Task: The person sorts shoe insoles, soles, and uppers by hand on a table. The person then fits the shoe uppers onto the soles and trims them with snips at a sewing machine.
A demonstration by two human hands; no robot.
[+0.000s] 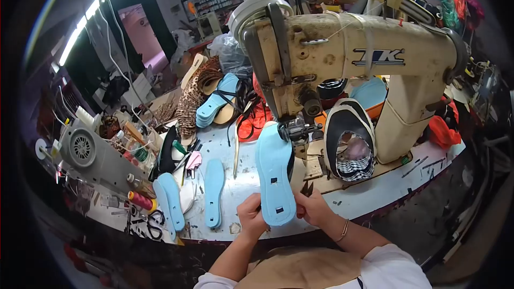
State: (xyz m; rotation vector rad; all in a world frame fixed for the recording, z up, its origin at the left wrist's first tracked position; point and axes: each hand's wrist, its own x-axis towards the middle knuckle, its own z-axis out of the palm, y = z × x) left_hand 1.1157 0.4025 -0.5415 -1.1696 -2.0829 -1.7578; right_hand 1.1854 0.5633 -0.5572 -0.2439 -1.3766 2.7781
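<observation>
A light blue shoe insole (274, 182) with two small dark rectangular marks stands toe-up in front of me, its top edge close to the sewing machine's needle area (294, 130). My left hand (252, 215) is closed on its lower left edge. At the lower right edge, my right hand (315, 208) is closed on the insole, its fingers partly hidden. A dark pointed tool, perhaps thread snips (307, 188), sticks up from that hand. Behind the insole's right side shows a dark and beige piece, mostly covered. Whether the insole touches the presser foot, I cannot tell.
The beige sewing machine (332, 43) spans the right side. A black shoe upper (348, 112) with checked lining leans beneath its arm. More blue insoles (214, 192) lie left, near scissors (155, 226) and a red thread spool (142, 200). Straps and soles pile up behind.
</observation>
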